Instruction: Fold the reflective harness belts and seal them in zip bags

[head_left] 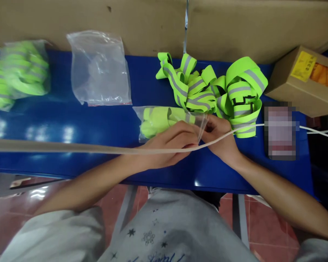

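A clear plastic bag (pixel 155 122) with neon-yellow reflective bands inside lies on the blue table in front of me. My left hand (pixel 177 143) is closed on the bag near its right-hand mouth end, its fingers bent over the plastic. At the same end my right hand (pixel 218 133) pinches the bag's edge between thumb and fingers. Just beyond my hands lies a loose heap of reflective bands (pixel 196 91), with more looped bands (pixel 246 87) to its right. Part of the bag is hidden under my left hand.
An unfilled zip bag (pixel 98 69) lies at the back left. Filled bags (pixel 26 69) sit at the far left. A cardboard box (pixel 287 74) and a blurred-out phone-shaped object (pixel 280 133) are at the right. A white cable (pixel 84 147) crosses the view before my wrists.
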Demonstrator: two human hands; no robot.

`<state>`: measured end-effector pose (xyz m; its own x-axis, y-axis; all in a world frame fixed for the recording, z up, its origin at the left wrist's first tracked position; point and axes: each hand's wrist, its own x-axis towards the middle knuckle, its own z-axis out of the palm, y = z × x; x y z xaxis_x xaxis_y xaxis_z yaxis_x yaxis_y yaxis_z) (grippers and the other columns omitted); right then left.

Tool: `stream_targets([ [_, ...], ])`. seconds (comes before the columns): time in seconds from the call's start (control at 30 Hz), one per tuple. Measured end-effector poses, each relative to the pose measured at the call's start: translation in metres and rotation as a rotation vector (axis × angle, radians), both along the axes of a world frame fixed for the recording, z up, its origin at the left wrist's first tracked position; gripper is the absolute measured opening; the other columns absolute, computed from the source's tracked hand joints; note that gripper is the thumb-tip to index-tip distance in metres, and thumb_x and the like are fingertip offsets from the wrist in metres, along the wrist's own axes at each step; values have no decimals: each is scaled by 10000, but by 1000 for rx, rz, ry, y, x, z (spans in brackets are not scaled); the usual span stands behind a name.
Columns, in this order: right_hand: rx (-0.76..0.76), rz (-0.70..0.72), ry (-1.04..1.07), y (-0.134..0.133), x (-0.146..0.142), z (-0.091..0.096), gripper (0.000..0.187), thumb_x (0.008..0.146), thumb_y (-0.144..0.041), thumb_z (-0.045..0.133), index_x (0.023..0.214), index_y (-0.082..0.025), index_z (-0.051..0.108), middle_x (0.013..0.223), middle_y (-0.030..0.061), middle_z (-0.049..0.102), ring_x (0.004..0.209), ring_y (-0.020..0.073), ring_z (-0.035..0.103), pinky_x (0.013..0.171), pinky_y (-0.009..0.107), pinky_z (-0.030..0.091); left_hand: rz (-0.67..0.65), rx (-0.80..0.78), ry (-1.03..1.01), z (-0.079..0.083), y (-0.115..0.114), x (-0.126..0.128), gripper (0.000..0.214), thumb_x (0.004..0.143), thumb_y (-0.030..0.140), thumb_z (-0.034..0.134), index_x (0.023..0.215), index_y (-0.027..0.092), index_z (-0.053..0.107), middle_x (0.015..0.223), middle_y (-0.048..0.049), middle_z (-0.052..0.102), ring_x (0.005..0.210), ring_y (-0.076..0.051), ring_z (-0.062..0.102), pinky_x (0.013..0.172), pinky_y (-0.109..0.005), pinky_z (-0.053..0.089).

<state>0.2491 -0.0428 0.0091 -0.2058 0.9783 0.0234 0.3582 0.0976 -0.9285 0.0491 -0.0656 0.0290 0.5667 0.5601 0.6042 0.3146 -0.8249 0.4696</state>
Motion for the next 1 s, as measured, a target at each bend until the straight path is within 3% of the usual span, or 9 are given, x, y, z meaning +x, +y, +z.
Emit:
stream_targets([
  [0.13,-122,-13,204,1,-4,-2,432,777,-569,863,793,-188,660,561,-77,412,523,78,348,483,243,278,129,151,-57,9,25,-31,180,968,280,726,1121,213,659,1049,-73,703,1014,-207,714,847,-350,630],
  [0.2,-110,-7,252,1,-4,-3,399,782,-534,867,808,-199,653,566,-82,405,518,77,349,486,239,297,274,200,-75,14,49,-63,453,871,483,836,1206,219,682,1065,-91,684,1055,-244,676,812,-376,622],
  [0.27,-64,-1,260,0,-2,-5,374,802,-521,852,824,-210,644,581,-82,408,526,81,371,498,237,334,240,-41,41,16,71,-99,662,801,636,860,1277,215,678,1213,-128,672,1095,-244,662,796,-359,619],
  [0.33,-1,-1,242,-1,-1,-7,352,820,-514,838,848,-222,643,611,-75,422,542,88,397,507,238,368,56,-410,182,16,85,-126,766,746,655,893,1294,173,660,1140,-129,734,966,-214,722,722,-321,633],
  [0.47,113,31,175,-5,1,-12,289,841,-461,838,954,-250,676,815,-9,607,649,125,546,560,264,480,-65,-769,304,9,87,-136,704,672,508,983,1178,121,684,933,-101,798,758,-175,741,610,-287,633],
  [0.63,30,117,193,-9,0,-16,570,767,-527,892,1215,-260,661,1151,60,743,1010,239,734,809,371,642,10,-703,148,5,79,-118,580,658,519,990,990,125,725,774,-54,775,638,-127,685,517,-225,579],
  [0.73,32,106,200,-8,-3,-13,439,800,-535,865,1070,-247,673,971,21,751,856,202,734,741,348,640,56,-675,-2,9,79,-125,544,625,506,1017,906,130,742,696,-41,742,534,-113,646,455,-235,560],
  [0.83,57,91,256,-7,-4,-6,371,831,-521,849,936,-245,626,761,-30,660,658,143,645,581,282,571,74,-552,-252,11,80,-136,401,744,425,979,935,147,764,676,-20,724,464,-82,616,393,-191,519],
  [1.0,158,31,319,-10,-4,8,386,870,-520,821,951,-247,560,820,-18,646,646,125,632,504,257,541,63,-411,-516,19,86,-138,312,822,374,930,935,154,740,726,45,712,548,-50,629,511,-164,612],
])
